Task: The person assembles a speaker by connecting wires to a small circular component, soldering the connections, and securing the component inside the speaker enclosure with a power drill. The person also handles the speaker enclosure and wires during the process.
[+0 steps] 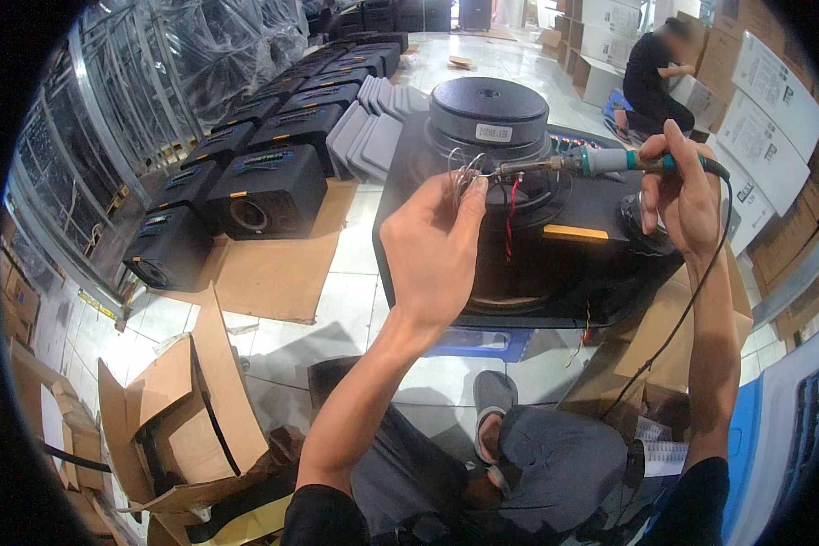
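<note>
My right hand [687,205] is closed around the handle of a soldering iron [605,163], whose tip points left. In my left hand [432,255], thumb and fingers pinch a loose coil of thin silvery solder wire [460,164]. The iron's tip and the wire come together just above my left fingertips; whether they touch is too small to tell. Behind them a large black speaker driver [489,109] rests magnet up on a black speaker cabinet [601,273]. Twisted red and black wires [511,218] hang below the iron.
Rows of black speaker cabinets [268,196] and grey panels [378,132] stand at the left back. An opened cardboard box [168,387] lies at lower left. The iron's cord [678,328] runs down past my right forearm. A person [655,77] crouches by stacked cartons [773,109] at far right.
</note>
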A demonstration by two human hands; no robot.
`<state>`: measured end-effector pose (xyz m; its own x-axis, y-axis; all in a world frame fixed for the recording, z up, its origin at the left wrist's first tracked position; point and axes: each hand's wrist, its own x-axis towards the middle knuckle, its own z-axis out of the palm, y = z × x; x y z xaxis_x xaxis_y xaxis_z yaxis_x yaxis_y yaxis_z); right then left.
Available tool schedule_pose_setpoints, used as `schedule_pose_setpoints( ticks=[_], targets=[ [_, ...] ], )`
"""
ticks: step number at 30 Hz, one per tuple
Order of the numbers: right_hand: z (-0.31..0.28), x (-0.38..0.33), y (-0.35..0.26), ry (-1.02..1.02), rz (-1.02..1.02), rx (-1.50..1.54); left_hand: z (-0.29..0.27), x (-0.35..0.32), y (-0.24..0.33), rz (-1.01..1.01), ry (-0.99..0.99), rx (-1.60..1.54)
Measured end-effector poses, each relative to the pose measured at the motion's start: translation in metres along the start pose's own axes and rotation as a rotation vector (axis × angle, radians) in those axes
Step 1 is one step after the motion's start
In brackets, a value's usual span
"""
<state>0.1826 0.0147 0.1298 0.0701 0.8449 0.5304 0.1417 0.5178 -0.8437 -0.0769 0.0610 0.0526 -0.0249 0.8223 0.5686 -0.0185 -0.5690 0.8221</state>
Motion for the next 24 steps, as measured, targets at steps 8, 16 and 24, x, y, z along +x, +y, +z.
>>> schedule_pose_setpoints(
  ticks=[8,16,24],
  targets=[
    [0.001,-0.002,-0.001,0.026,0.026,-0.001,0.0,0.0,-0.003,0.027,0.056,0.023],
    [0.003,-0.003,0.001,0.04,0.035,-0.023,-0.034,-0.052,-0.007,-0.175,0.191,-0.076],
    [0.007,-0.014,-0.003,0.206,0.023,0.068,-0.05,-0.184,-0.097,-0.575,0.053,0.081]
  ],
)
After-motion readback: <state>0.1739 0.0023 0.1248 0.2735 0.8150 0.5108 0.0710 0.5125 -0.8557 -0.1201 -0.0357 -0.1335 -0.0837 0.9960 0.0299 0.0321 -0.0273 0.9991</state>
